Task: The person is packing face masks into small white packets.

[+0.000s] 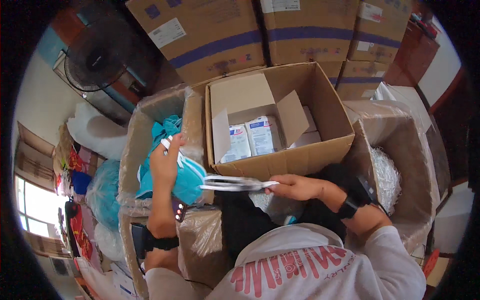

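My left hand [165,162] is closed on a turquoise cloth piece [190,182] with white trim, above the open carton at the left. White straps [235,183] stretch from the edge of this cloth across to my right. Their far end is pinched in my right hand [297,187], in front of my lap. The straps look blurred, so I cannot count them. More turquoise cloth [159,131] lies in the plastic-lined left carton [192,117], partly behind my left hand and forearm.
Ahead stands a large open carton [280,164] holding a smaller box with white packets [261,136]. A plastic-lined carton [420,175] at the right contains a white stringy bundle [385,177]. Stacked cartons [310,42] rise behind. Bagged turquoise goods [104,192] and a fan [95,62] are at the left.
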A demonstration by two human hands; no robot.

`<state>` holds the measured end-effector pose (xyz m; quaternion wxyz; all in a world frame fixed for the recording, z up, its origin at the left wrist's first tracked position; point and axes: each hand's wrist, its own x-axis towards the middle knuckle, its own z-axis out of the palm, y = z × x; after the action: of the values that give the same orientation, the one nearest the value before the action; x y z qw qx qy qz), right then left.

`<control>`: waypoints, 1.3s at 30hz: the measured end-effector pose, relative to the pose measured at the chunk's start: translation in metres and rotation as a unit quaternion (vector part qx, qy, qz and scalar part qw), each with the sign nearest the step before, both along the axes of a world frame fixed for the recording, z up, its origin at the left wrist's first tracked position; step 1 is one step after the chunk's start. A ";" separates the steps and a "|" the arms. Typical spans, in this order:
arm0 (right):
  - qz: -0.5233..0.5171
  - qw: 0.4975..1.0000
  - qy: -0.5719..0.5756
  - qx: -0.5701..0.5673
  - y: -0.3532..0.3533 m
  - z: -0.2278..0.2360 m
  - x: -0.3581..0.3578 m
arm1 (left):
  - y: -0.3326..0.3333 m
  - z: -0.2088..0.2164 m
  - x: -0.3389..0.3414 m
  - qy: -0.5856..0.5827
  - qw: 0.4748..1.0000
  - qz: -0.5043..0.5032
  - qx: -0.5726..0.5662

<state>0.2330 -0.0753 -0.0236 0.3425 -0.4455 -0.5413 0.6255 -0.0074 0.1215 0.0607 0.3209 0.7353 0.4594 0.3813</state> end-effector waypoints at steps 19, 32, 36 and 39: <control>-0.035 0.942 -0.275 0.188 -0.015 0.011 -0.033 | -0.126 -0.067 0.032 -0.246 0.775 -0.285 -0.508; 0.299 0.935 -0.188 0.039 -0.051 0.041 -0.022 | -0.154 -0.050 0.027 0.281 0.747 -0.602 -0.019; 0.322 0.936 -0.142 -0.009 -0.066 0.051 -0.007 | -0.157 -0.050 0.027 0.211 0.736 -0.643 -0.010; 0.322 0.939 -0.105 -0.053 -0.071 0.059 0.001 | -0.158 -0.051 0.026 0.189 0.738 -0.648 0.000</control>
<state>0.2338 -0.1464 0.0359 0.0403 -0.3278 -0.6548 0.6799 0.0189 -0.0365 0.0098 0.3966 0.9124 -0.0769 -0.0656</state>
